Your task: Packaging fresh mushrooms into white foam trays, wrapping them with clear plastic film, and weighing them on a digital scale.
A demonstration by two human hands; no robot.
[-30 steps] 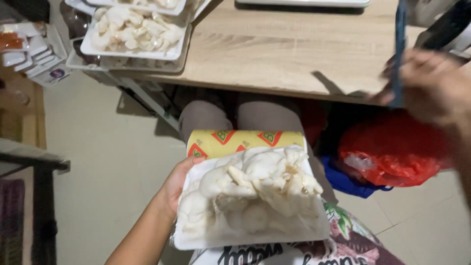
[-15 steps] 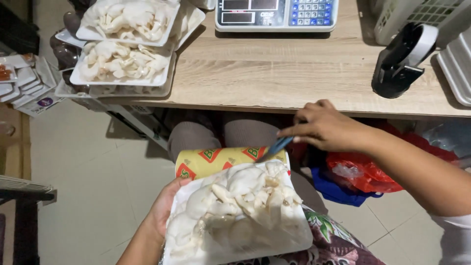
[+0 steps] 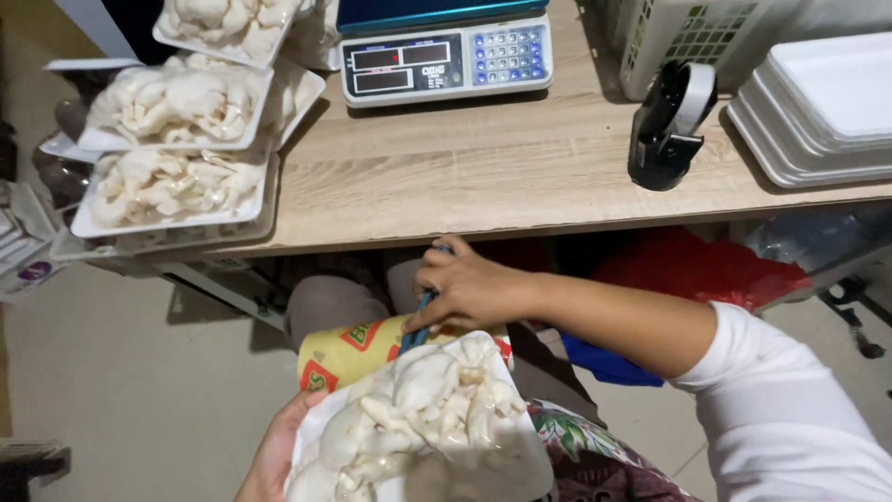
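My left hand [image 3: 276, 453] holds from below a white foam tray of pale mushrooms [image 3: 423, 423], covered in clear film, above my lap. My right hand [image 3: 465, 288] grips a thin blue-handled tool [image 3: 418, 325], whose tip reaches down to the tray's far edge, right beside a yellow roll with red and green markings [image 3: 358, 351] lying across my knees.
A wooden table [image 3: 483, 167] carries a digital scale [image 3: 446, 56], a black tape dispenser [image 3: 667, 125], stacked empty white trays [image 3: 822, 107] and a white basket [image 3: 688, 37]. Several filled mushroom trays [image 3: 172, 186] are stacked at its left end. A red bag [image 3: 706, 270] lies under the table.
My right hand came down from the upper right with the blue tool to the tray's far edge. The view tilted up, showing more of the table. The tray sits lower in view.
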